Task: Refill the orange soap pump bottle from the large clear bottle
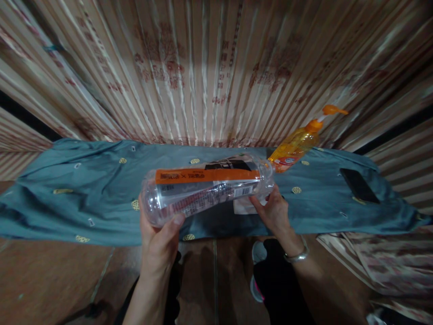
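Observation:
A large clear plastic bottle (206, 185) with an orange and dark label lies sideways in the air above the cloth-covered table. My left hand (158, 234) grips its wide base end, thumb along the near side. At the other end, my right hand (274, 210) closes around the neck, and some of its fingers are hidden behind the bottle. Just beyond that neck stands a pump bottle (293, 146) of yellow-orange liquid with an orange pump head. A flat white item (246, 206) lies beneath my right hand, partly covered.
A blue-green cloth (101, 194) with small yellow prints covers the long narrow table. On its right lies a black phone (359, 185). Pleated patterned curtains (203, 67) hang right behind the table. My shoes (259, 253) are on the tiled floor below.

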`<state>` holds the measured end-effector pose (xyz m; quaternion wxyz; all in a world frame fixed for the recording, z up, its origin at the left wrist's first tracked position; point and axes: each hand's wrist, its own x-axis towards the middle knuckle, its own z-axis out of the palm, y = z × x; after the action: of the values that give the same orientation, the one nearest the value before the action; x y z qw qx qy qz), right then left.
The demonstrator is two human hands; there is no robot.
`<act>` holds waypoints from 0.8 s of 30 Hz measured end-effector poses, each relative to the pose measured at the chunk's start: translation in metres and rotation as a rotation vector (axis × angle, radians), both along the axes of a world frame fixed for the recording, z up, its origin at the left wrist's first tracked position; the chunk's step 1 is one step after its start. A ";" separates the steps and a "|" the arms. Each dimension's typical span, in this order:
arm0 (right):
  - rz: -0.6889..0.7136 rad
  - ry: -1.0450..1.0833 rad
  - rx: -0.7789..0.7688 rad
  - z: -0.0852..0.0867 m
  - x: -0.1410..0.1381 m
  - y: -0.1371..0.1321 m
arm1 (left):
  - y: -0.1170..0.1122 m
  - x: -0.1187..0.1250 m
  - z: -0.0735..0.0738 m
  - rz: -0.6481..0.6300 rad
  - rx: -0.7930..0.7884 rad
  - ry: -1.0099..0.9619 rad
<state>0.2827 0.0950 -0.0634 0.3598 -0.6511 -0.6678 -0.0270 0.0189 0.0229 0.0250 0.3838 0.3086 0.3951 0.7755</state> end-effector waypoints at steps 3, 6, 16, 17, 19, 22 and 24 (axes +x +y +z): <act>0.014 0.006 0.004 0.001 0.000 0.000 | -0.001 0.001 0.002 -0.008 -0.019 -0.003; 0.013 0.012 0.005 0.001 0.000 0.000 | -0.001 0.001 0.002 0.000 -0.022 -0.013; 0.012 0.035 -0.027 0.001 0.001 0.000 | 0.000 0.000 0.002 -0.002 -0.010 -0.007; 0.011 0.038 -0.026 0.001 0.001 0.000 | 0.000 0.000 0.002 -0.004 -0.011 -0.011; 0.014 0.039 -0.027 0.001 0.001 0.000 | 0.000 0.001 0.001 -0.004 -0.009 -0.020; 0.007 0.036 -0.029 0.001 0.000 0.000 | 0.000 0.001 0.000 0.009 -0.008 -0.021; -0.003 0.037 -0.024 0.001 0.000 0.000 | 0.000 0.000 0.000 0.009 -0.008 -0.017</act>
<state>0.2825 0.0947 -0.0625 0.3643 -0.6568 -0.6602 -0.0071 0.0190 0.0229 0.0254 0.3850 0.2988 0.3963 0.7781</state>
